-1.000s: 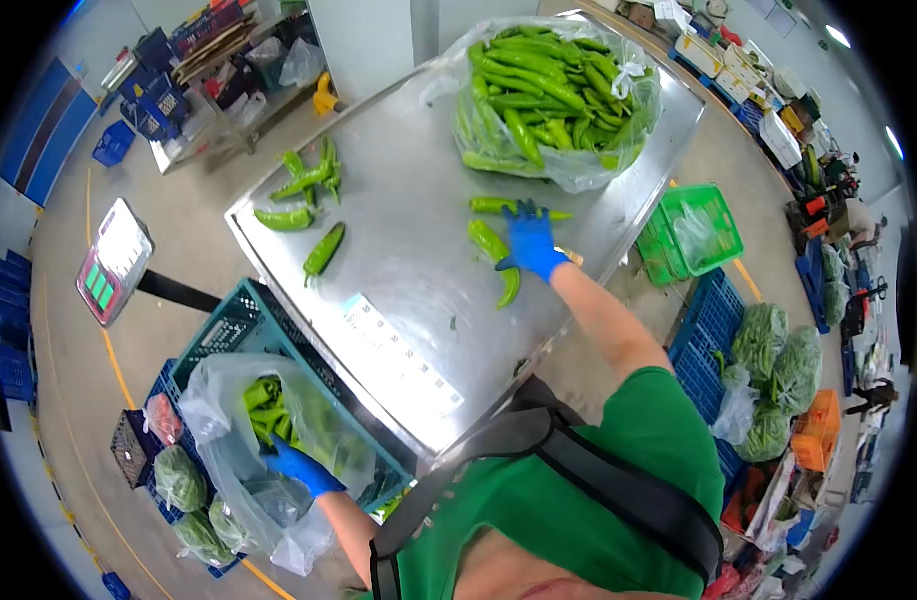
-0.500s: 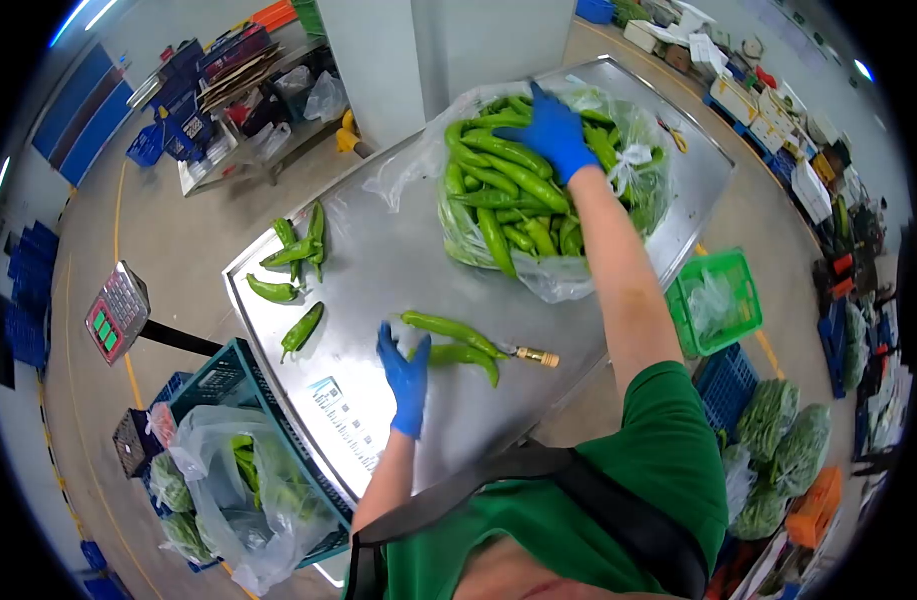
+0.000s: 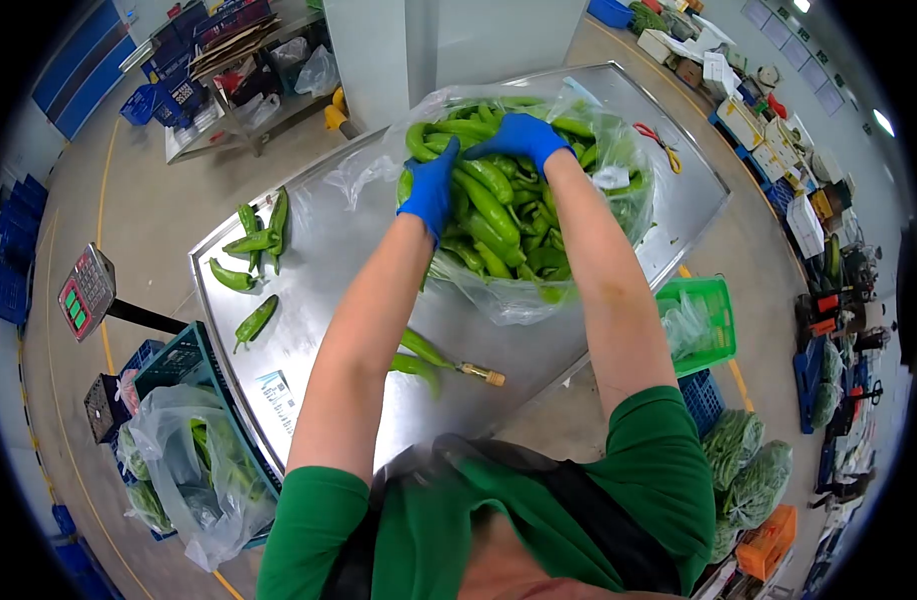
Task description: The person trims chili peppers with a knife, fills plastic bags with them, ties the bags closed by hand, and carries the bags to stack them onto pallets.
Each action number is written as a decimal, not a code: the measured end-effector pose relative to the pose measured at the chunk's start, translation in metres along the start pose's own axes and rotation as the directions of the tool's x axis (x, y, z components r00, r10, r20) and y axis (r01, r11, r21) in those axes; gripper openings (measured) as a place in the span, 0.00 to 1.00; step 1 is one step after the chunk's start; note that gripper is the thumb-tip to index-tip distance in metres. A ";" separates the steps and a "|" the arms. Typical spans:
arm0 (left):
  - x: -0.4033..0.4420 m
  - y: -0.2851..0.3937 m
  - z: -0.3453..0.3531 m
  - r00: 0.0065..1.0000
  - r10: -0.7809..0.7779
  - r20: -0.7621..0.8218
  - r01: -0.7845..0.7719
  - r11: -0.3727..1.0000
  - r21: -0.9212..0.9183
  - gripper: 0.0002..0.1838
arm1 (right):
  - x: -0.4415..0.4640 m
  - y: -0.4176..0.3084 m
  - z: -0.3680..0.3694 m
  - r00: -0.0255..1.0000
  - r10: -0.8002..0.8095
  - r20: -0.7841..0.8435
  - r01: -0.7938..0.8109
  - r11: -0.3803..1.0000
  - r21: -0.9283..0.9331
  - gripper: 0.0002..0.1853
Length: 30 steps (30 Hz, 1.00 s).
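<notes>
A clear plastic bag [image 3: 519,300], spread wide on the metal table, holds a heap of long green peppers [image 3: 494,205]. My left hand [image 3: 429,195], in a blue glove, lies against the heap's left side, thumb pointing up. Over the top of the heap reaches my gloved right hand [image 3: 524,138], its thumb stretched toward the left hand. Both hands look open against the peppers, though some fingertips are hidden. Partly behind my left forearm lie two loose peppers [image 3: 419,368], beside a small tool with a gold-coloured handle [image 3: 484,374].
Several separate peppers [image 3: 257,238] lie on the table's [image 3: 319,240] left side. Red-and-yellow scissors [image 3: 661,148] rest at the right. A scale display [image 3: 87,290] and a bag-lined crate [image 3: 184,365] stand left; a green basket [image 3: 717,322] stands right.
My left hand has moved from the loose peppers near the table's front up to the heap. My right hand has shifted slightly left and down on it, and the bag sits lower in view.
</notes>
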<state>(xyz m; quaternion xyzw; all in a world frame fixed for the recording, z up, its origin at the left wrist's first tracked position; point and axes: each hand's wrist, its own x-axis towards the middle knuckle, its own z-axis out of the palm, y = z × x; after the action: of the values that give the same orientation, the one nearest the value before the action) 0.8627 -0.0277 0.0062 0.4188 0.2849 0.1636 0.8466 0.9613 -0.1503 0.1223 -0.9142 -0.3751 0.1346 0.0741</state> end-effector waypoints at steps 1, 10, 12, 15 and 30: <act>-0.002 -0.008 -0.004 0.992 0.106 0.071 -0.099 0.991 -0.090 0.43 | -0.007 -0.005 -0.001 1.000 0.003 0.016 -0.003 1.000 -0.011 0.49; -0.103 -0.034 -0.078 0.972 0.082 0.221 -0.042 0.983 -0.179 0.21 | -0.096 -0.069 0.089 0.868 -0.310 -0.389 0.218 0.940 -0.262 0.37; -0.128 -0.061 -0.126 0.954 0.133 0.267 -0.104 0.987 -0.123 0.22 | -0.116 -0.095 0.129 0.871 -0.320 -0.374 0.254 0.943 -0.216 0.27; -0.143 -0.122 -0.207 0.990 -0.039 0.135 0.094 0.898 -0.430 0.18 | -0.137 -0.127 0.220 0.808 -0.384 -0.446 0.367 0.921 -0.130 0.16; -0.297 -0.099 -0.346 0.905 0.002 -0.425 0.077 0.983 0.169 0.15 | -0.163 -0.061 0.129 0.908 -0.126 -0.400 0.294 0.871 0.393 0.17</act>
<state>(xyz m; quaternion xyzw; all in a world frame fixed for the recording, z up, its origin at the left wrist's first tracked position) 0.4193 -0.0264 -0.1397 0.4433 0.4835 0.2074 0.7258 0.7702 -0.2179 0.0455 -0.8345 -0.4131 0.0372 0.3628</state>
